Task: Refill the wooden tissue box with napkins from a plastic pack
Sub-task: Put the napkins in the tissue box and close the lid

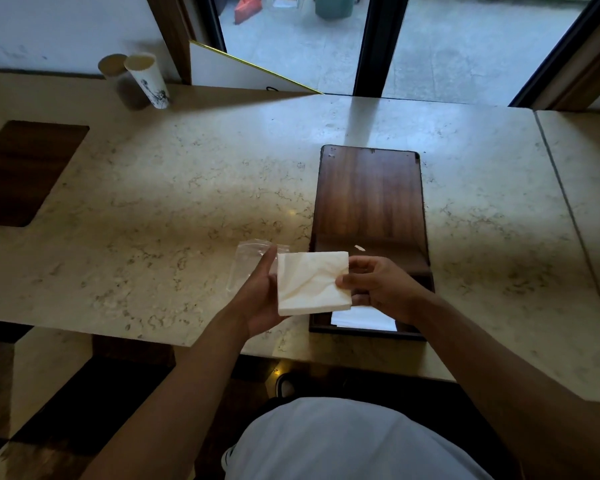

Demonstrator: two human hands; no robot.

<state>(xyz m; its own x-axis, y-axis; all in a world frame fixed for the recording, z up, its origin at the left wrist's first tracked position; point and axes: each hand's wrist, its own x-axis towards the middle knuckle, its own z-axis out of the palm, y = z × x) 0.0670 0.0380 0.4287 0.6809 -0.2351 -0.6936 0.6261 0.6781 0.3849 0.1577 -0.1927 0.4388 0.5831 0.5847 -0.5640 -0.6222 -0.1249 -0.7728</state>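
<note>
Napkin stack (312, 282) clamped between left hand (257, 299) and right hand (381, 289) fingers; open wooden tissue box (371, 199) at 4 o'clock, beneath right hand, long axis 12-to-6.

Pale marbled stone counter (174, 188) under a window

Bearing an open wooden tissue box (369, 202) right of centre, lid laid flat away from the near edge, white napkins (361, 320) in the near compartment; an empty clear plastic pack (246, 261) just left of the box; two paper cups (136, 81) at the far left, tight together, well apart from the box
</note>
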